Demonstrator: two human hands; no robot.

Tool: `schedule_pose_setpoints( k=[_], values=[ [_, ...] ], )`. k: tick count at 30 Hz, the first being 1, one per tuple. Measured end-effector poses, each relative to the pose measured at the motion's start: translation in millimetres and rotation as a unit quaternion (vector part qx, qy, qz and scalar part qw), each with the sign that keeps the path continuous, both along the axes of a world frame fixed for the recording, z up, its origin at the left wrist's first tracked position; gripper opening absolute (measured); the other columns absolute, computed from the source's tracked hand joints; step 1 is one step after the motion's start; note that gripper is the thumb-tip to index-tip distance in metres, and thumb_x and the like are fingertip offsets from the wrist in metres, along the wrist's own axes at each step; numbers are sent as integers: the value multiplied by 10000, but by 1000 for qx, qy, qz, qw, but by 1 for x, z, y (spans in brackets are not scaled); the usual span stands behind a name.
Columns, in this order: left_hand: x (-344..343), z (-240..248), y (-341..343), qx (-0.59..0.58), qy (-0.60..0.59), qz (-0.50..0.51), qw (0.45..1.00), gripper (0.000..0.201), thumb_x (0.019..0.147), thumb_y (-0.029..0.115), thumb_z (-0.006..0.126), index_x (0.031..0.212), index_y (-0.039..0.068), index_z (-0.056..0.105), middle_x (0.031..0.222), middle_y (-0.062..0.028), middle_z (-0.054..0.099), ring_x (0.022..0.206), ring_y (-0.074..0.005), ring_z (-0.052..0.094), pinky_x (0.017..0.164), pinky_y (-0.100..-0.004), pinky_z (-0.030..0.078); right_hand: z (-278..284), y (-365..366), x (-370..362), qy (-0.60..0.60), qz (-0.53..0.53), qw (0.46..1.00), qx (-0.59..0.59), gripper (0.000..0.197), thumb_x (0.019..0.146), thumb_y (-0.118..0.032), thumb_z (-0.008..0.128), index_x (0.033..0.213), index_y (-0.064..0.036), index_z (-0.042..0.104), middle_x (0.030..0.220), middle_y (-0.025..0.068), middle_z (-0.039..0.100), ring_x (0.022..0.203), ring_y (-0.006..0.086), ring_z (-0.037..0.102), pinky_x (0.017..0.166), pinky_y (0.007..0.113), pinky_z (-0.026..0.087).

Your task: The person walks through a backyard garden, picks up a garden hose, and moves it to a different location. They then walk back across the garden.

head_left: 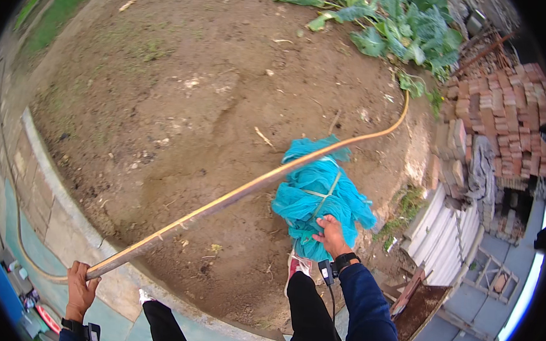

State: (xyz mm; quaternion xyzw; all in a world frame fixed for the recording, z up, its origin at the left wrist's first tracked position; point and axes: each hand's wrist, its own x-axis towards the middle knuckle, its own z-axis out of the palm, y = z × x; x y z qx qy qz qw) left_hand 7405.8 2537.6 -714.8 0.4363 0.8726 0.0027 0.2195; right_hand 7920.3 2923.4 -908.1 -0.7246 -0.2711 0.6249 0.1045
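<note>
My left hand (80,289) is closed around the near end of a long wooden pole (129,253). Along the pole runs a yellow hose (233,195), which seems tied on in places and curves off beyond its far end towards the plants. A bundle of teal netting (309,189), bound with a pale strap, sits on the soil under the far part of the pole. With fingers pinched together, my right hand (331,237) grips the netting at its near side. My right shoe (299,263) stands just in front of the bundle.
Bare soil (184,88) spreads ahead, edged by a concrete curb (63,181). Leafy green plants (397,24) grow at the back right. To the right are stacked bricks (504,117), corrugated sheets (443,233) and grey panels (466,311). The hose trails along the left paving.
</note>
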Motion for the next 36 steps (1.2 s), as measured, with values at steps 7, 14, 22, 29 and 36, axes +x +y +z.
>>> schedule_pose_setpoints(
  k=[7,14,22,29,36],
  values=[
    [-24,83,-55,70,84,0,994,236,496,106,664,613,82,462,646,-100,442,663,-307,428,603,-386,333,25,-64,-143,246,-287,919,-117,164,876,-135,540,1000,-127,433,965,42,396,706,220,401,860,604,415],
    [-33,156,-132,114,117,6,986,240,480,62,622,616,64,424,663,-123,410,676,-323,406,617,-398,322,105,-95,-225,528,-454,714,-74,162,885,-45,419,859,107,469,913,267,504,877,382,508,927,550,403],
    [-41,213,-212,175,148,138,963,257,512,52,679,649,79,464,680,-98,453,691,-311,449,671,-390,349,297,-92,-307,688,-420,512,-296,66,799,18,470,803,7,405,760,116,434,681,203,502,634,326,489],
    [-102,208,-335,247,214,261,908,224,615,59,676,670,76,460,691,-108,488,718,-321,484,680,-415,364,432,-141,-422,694,-298,552,-353,100,772,43,463,757,-27,393,704,86,446,599,168,479,562,300,461],
    [-184,220,-508,319,161,292,887,235,679,94,686,651,74,453,633,-95,500,656,-306,512,651,-397,382,575,-279,-587,687,-219,636,-274,150,716,85,462,752,-19,360,683,88,427,569,176,462,500,281,440]
  ],
)
